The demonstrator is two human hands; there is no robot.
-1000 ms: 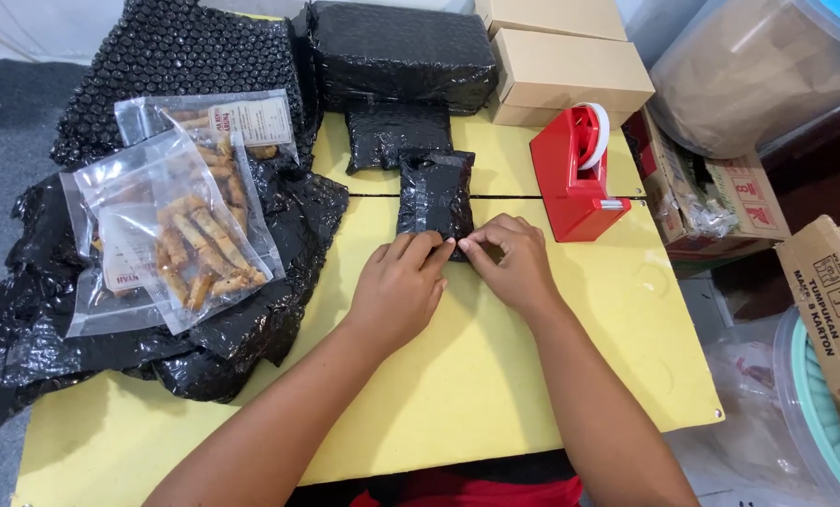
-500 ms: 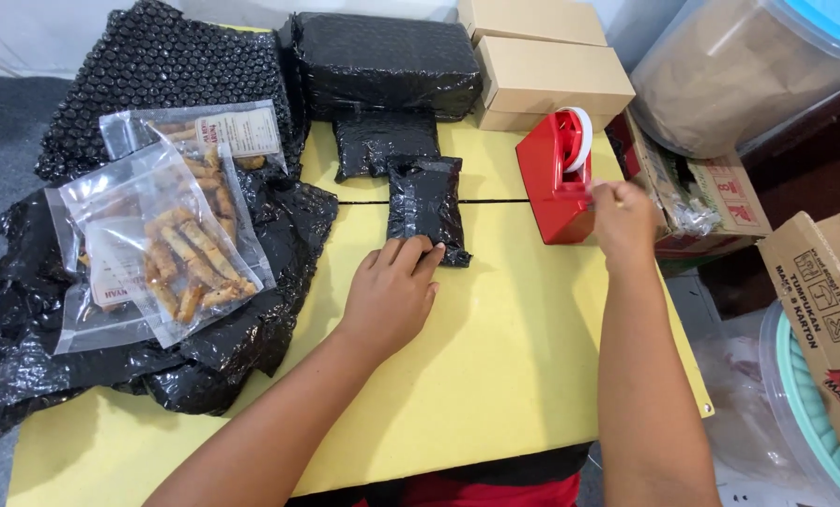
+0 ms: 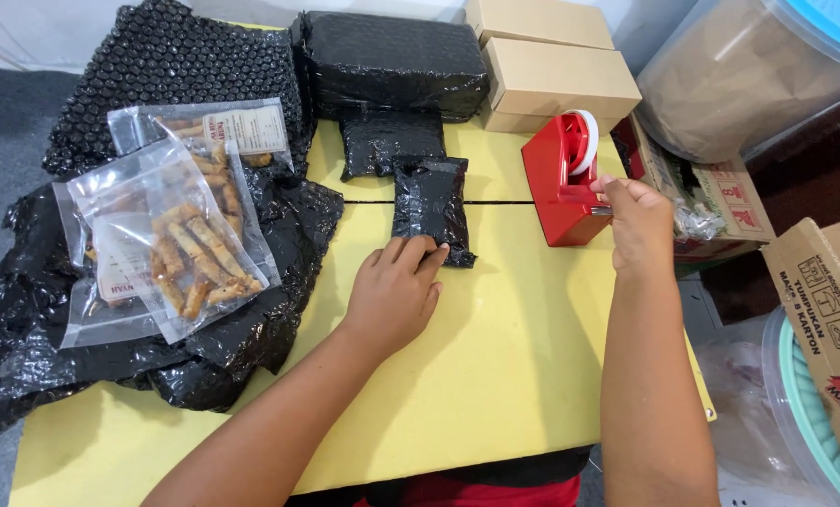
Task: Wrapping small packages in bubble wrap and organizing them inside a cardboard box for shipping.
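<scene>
A red tape dispenser (image 3: 562, 188) with a white roll stands on the yellow table (image 3: 495, 376) and serves as landmark. Just left of the dispenser lies a small parcel wrapped in black bubble wrap (image 3: 430, 208), long axis running away from the viewer. Behind that parcel, still left of the dispenser, lie a second small black parcel (image 3: 389, 143) and a large black-wrapped bundle (image 3: 392, 61). Directly behind the dispenser stand 2 plain brown cardboard boxes (image 3: 556, 77). Far left of the dispenser, 2 clear pouches of brown stick snacks (image 3: 180, 235), each with a pale rectangular label, rest on loose black bubble-wrap sheets (image 3: 157, 66). Right of the dispenser sit a printed open carton (image 3: 711, 202) and a clear tub with a blue lid (image 3: 748, 75). The left hand (image 3: 396, 293) lies palm down, fingertips pressing the near end of the small parcel, not closed around it. The right hand (image 3: 638, 221) is at the dispenser's cutter end, thumb and forefinger pinched together there; the tape itself cannot be made out.
</scene>
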